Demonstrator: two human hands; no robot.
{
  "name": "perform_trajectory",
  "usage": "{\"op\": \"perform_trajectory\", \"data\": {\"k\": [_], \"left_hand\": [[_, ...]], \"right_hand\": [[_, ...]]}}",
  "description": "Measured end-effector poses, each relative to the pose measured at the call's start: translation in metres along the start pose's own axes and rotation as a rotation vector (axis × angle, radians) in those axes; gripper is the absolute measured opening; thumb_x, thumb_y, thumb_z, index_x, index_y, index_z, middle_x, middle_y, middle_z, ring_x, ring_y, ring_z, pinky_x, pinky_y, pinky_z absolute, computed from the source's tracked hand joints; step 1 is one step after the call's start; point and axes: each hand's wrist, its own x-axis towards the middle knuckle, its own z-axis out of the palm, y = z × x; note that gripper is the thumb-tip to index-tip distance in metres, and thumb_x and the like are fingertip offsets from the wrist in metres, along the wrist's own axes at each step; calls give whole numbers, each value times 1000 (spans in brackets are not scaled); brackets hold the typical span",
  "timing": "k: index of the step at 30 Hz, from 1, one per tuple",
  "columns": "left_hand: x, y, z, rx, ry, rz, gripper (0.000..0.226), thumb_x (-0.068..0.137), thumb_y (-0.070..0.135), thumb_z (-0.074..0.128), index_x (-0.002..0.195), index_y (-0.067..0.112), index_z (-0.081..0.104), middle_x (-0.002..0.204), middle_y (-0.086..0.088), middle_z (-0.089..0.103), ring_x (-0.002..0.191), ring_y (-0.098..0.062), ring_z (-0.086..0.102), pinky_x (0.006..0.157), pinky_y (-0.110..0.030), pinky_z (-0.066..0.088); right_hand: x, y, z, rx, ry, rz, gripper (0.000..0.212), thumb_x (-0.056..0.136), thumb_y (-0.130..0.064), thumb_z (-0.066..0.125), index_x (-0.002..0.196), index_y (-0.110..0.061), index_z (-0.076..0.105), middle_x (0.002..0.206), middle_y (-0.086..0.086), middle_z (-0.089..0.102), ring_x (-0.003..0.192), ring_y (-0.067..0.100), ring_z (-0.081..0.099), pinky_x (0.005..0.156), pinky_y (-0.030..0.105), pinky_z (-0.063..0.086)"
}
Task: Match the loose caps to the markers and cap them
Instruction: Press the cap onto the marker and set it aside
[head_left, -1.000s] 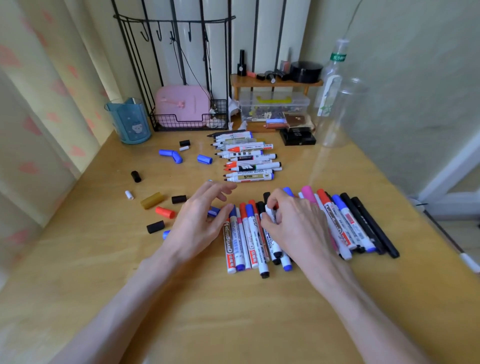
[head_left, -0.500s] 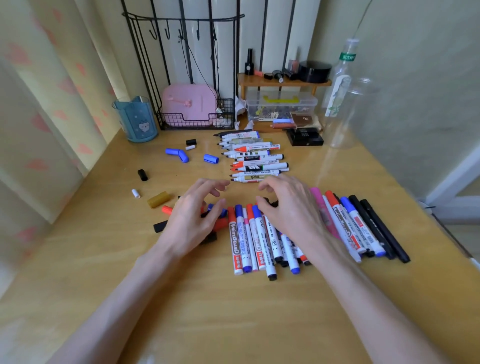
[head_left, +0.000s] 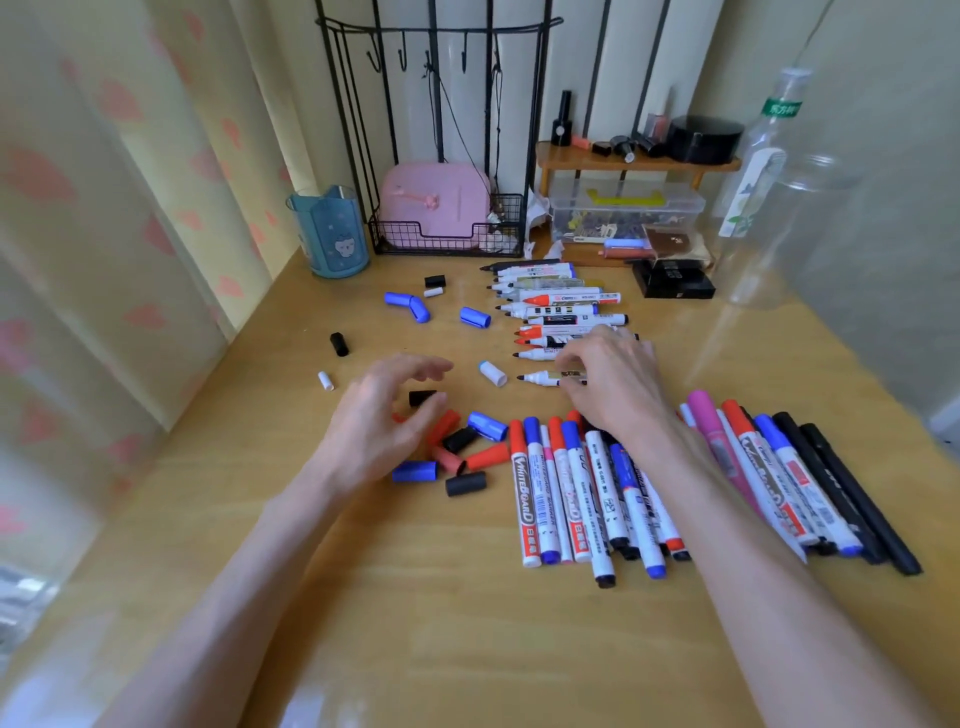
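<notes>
A row of uncapped markers (head_left: 558, 312) lies at the back middle of the wooden table (head_left: 467, 597), tips pointing left. My right hand (head_left: 613, 379) pinches the nearest one, a black-tipped uncapped marker (head_left: 540, 378). Capped markers (head_left: 571, 483) lie side by side in front, running right to pink and black ones (head_left: 831, 488). My left hand (head_left: 384, 421) hovers, fingers curled and apart, over a cluster of loose red, black and blue caps (head_left: 457, 452). A white cap (head_left: 492, 373) lies between my hands. Further blue caps (head_left: 410, 306), black caps (head_left: 338, 344) and a small white cap (head_left: 325, 380) lie scattered at left.
At the back stand a blue cup (head_left: 330, 234), a black wire rack holding a pink case (head_left: 436, 208), a small wooden shelf (head_left: 634, 161) over a clear box, a black box (head_left: 672, 278) and clear bottles (head_left: 769, 171). A curtain hangs at left.
My right hand left the capped row and reached back to the nearest uncapped marker. My left hand lifted and slid left, uncovering the cluster of loose caps.
</notes>
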Motion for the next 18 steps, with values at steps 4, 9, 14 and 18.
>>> {"op": "perform_trajectory", "data": {"k": [4, 9, 14, 18], "left_hand": [[0, 17, 19, 146, -161, 40, 43, 91, 43, 65, 132, 30, 68, 126, 16, 69, 124, -10, 54, 102, -34, 43], [-1, 16, 30, 253, -154, 8, 36, 94, 38, 65, 129, 31, 70, 117, 14, 70, 121, -14, 51, 92, -34, 36], [0, 17, 33, 217, -120, 10, 20, 96, 35, 72, 116, 32, 74, 107, 11, 68, 113, -20, 53, 88, -41, 41], [-4, 21, 29, 94, -17, 17, 15, 97, 26, 72, 112, 29, 71, 111, 16, 66, 113, -15, 53, 95, -44, 44]], "right_hand": [[-1, 2, 3, 33, -26, 2, 25, 92, -26, 78, 117, -29, 73, 117, -2, 71, 118, 23, 56, 96, 39, 32], [-6, -4, 1, 82, 75, -57, 23, 92, -22, 77, 113, -30, 71, 111, -5, 74, 111, 19, 61, 94, 38, 29], [-23, -7, -6, 146, 133, -163, 20, 96, -20, 72, 111, -28, 65, 108, -10, 73, 105, 16, 63, 91, 35, 26], [-44, -7, -16, 180, 152, -213, 23, 97, -14, 70, 111, -29, 59, 99, -12, 70, 95, 14, 64, 93, 37, 30]]}}
